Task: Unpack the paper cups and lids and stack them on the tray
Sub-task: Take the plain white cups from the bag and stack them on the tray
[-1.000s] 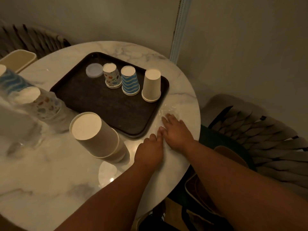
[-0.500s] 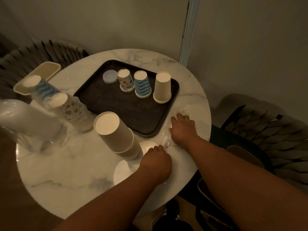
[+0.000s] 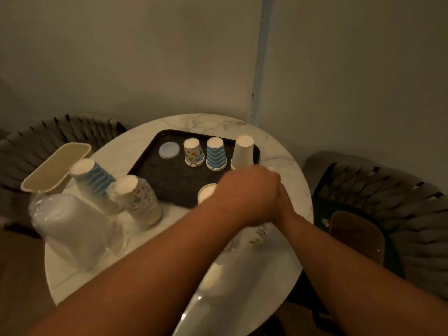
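Beneath our forearms, a clear plastic sleeve [image 3: 232, 282] lies slack on the marble table [image 3: 72, 282]. Our left hand [image 3: 244, 190] crosses over our right hand [image 3: 283, 202] near the tray's front corner; both are blurred, so we cannot tell how their fingers are set or what they hold. Just left of the left hand a plain cup stack [image 3: 206, 192] shows its white base. Further left stand wrapped stacks: clear lids [image 3: 70, 226], patterned cups [image 3: 138, 200] and blue striped cups [image 3: 94, 178]. Beyond our hands, on the dark tray [image 3: 169, 180], sit a lid [image 3: 169, 149], a patterned cup [image 3: 193, 151], a blue zigzag cup [image 3: 216, 154] and a plain white cup [image 3: 243, 151], all upside down.
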